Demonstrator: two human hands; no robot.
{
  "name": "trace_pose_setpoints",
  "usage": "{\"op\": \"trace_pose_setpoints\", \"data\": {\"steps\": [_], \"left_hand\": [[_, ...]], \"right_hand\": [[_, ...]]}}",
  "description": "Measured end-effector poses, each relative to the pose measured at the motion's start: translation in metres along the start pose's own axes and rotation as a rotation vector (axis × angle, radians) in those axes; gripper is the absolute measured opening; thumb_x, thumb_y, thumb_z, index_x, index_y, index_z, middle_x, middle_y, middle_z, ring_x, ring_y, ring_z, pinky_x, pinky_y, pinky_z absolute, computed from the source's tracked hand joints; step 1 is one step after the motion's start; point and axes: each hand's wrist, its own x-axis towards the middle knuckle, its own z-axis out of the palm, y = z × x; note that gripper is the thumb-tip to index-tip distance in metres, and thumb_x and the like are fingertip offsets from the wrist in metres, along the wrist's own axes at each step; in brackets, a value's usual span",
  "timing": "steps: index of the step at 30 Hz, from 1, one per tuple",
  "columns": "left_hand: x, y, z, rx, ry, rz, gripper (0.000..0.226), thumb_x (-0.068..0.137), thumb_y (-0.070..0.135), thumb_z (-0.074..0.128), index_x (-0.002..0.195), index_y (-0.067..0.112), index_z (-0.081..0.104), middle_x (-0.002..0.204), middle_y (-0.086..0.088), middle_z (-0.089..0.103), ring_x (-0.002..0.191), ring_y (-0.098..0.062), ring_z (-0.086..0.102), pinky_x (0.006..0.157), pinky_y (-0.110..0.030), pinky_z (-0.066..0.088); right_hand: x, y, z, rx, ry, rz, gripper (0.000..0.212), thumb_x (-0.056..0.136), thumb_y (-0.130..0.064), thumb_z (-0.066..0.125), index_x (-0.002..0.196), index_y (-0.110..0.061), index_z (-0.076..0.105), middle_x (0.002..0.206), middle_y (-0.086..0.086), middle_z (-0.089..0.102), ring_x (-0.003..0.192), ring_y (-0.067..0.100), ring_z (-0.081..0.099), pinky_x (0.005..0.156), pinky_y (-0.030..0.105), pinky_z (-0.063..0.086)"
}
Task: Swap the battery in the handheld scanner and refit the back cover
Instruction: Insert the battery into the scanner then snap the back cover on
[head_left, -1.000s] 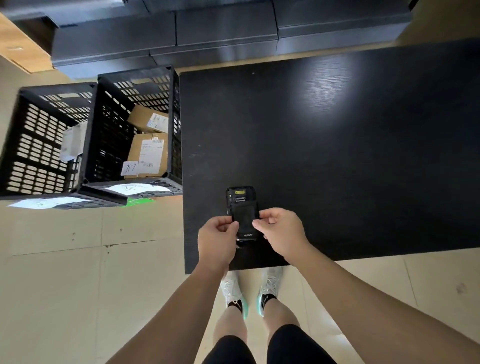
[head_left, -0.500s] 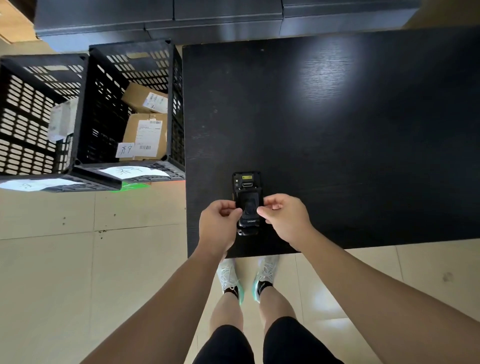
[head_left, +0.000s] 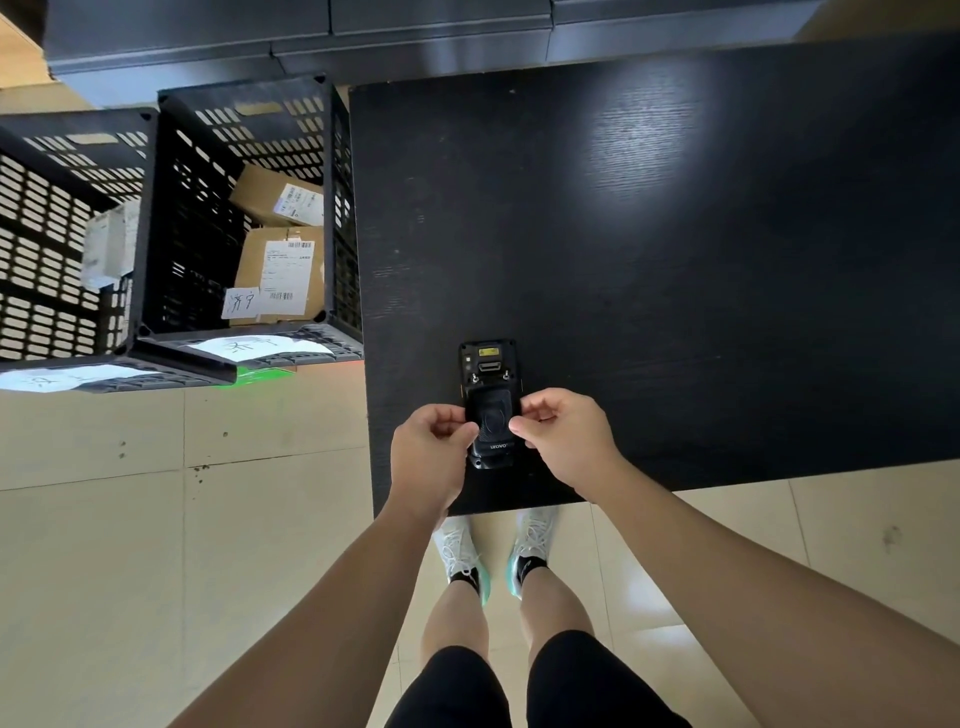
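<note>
The handheld scanner (head_left: 488, 402) lies back-up on the black tabletop (head_left: 675, 260), just below the centre of the frame near the tabletop's lower edge. The left hand (head_left: 428, 447) and right hand (head_left: 563, 439) pinch its back cover (head_left: 492, 423) from either side, each grip closed on the cover's edges. At the left of the frame, black crates (head_left: 171, 218) hold cardboard parcels (head_left: 280, 270)
</note>
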Motion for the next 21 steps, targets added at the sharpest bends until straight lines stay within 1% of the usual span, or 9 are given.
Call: {"op": "trace_pose_setpoints", "data": {"steps": [3, 6, 10, 12, 14, 15, 17, 18, 21], "left_hand": [[0.0, 0.0, 0.002, 0.025, 0.014, 0.007, 0.018, 0.083, 0.011, 0.077, 0.085, 0.027, 0.069, 0.08, 0.0, 0.074, 0.076, -0.016, 0.071, 0.078, -0.036, 0.061], [0.0, -0.001, 0.004, 0.041, 0.042, 0.009, 0.015, 0.082, 0.014, 0.078, 0.087, 0.026, 0.071, 0.078, 0.003, 0.074, 0.074, -0.016, 0.071, 0.078, -0.038, 0.062], [-0.003, 0.0, 0.007, 0.066, 0.077, 0.018, 0.013, 0.082, 0.018, 0.078, 0.087, 0.029, 0.072, 0.074, 0.008, 0.074, 0.072, -0.011, 0.071, 0.078, -0.037, 0.061], [-0.004, 0.0, 0.008, 0.089, 0.099, 0.033, 0.011, 0.083, 0.02, 0.078, 0.093, 0.024, 0.076, 0.074, 0.011, 0.072, 0.074, -0.008, 0.07, 0.08, -0.035, 0.06], [-0.006, 0.0, 0.01, 0.122, 0.118, 0.061, 0.018, 0.084, 0.02, 0.076, 0.102, 0.017, 0.078, 0.075, 0.018, 0.069, 0.077, -0.002, 0.068, 0.08, -0.027, 0.058], [-0.006, 0.0, 0.011, 0.135, 0.125, 0.073, 0.02, 0.085, 0.02, 0.076, 0.104, 0.016, 0.078, 0.074, 0.022, 0.066, 0.076, 0.003, 0.066, 0.077, -0.019, 0.055], [-0.007, 0.001, 0.012, 0.162, 0.139, 0.094, 0.021, 0.085, 0.02, 0.075, 0.105, 0.015, 0.078, 0.069, 0.028, 0.059, 0.067, 0.015, 0.059, 0.065, 0.0, 0.043], [-0.008, 0.001, 0.013, 0.171, 0.143, 0.101, 0.02, 0.085, 0.019, 0.075, 0.104, 0.015, 0.079, 0.067, 0.03, 0.056, 0.063, 0.019, 0.056, 0.059, 0.004, 0.039], [-0.008, 0.001, 0.014, 0.181, 0.135, 0.121, 0.018, 0.085, 0.015, 0.075, 0.102, 0.011, 0.079, 0.063, 0.031, 0.052, 0.06, 0.029, 0.052, 0.058, 0.009, 0.034]], "right_hand": [[-0.001, 0.0, 0.001, -0.013, 0.021, 0.014, 0.015, 0.08, -0.019, 0.079, 0.095, -0.018, 0.075, 0.082, -0.004, 0.075, 0.078, 0.013, 0.072, 0.08, 0.038, 0.06], [-0.003, -0.002, 0.004, -0.021, 0.057, 0.026, 0.02, 0.081, -0.021, 0.079, 0.1, -0.017, 0.074, 0.081, -0.006, 0.075, 0.075, 0.009, 0.072, 0.079, 0.034, 0.061], [-0.005, -0.003, 0.008, -0.03, 0.101, 0.031, 0.024, 0.081, -0.021, 0.078, 0.105, -0.017, 0.074, 0.082, -0.007, 0.076, 0.076, 0.004, 0.07, 0.071, 0.018, 0.054], [-0.006, -0.003, 0.01, -0.01, 0.116, 0.049, 0.026, 0.082, -0.021, 0.078, 0.107, -0.018, 0.075, 0.085, -0.007, 0.076, 0.078, 0.004, 0.07, 0.072, 0.017, 0.053], [-0.007, -0.003, 0.01, 0.002, 0.122, 0.054, 0.028, 0.082, -0.022, 0.078, 0.109, -0.018, 0.076, 0.09, -0.006, 0.077, 0.081, 0.005, 0.07, 0.078, 0.021, 0.055], [-0.007, -0.003, 0.011, 0.004, 0.124, 0.052, 0.029, 0.082, -0.022, 0.078, 0.11, -0.018, 0.076, 0.092, -0.005, 0.077, 0.082, 0.006, 0.071, 0.081, 0.023, 0.056], [-0.008, -0.003, 0.011, 0.022, 0.132, 0.052, 0.03, 0.081, -0.023, 0.078, 0.111, -0.017, 0.076, 0.095, -0.003, 0.078, 0.084, 0.007, 0.072, 0.084, 0.025, 0.057], [-0.009, -0.003, 0.011, 0.029, 0.138, 0.054, 0.03, 0.081, -0.023, 0.079, 0.111, -0.016, 0.076, 0.096, -0.003, 0.078, 0.085, 0.007, 0.072, 0.085, 0.024, 0.056], [-0.009, -0.004, 0.011, 0.016, 0.149, 0.055, 0.03, 0.081, -0.023, 0.079, 0.11, -0.016, 0.076, 0.097, -0.002, 0.078, 0.087, 0.007, 0.071, 0.083, 0.02, 0.055]]}}
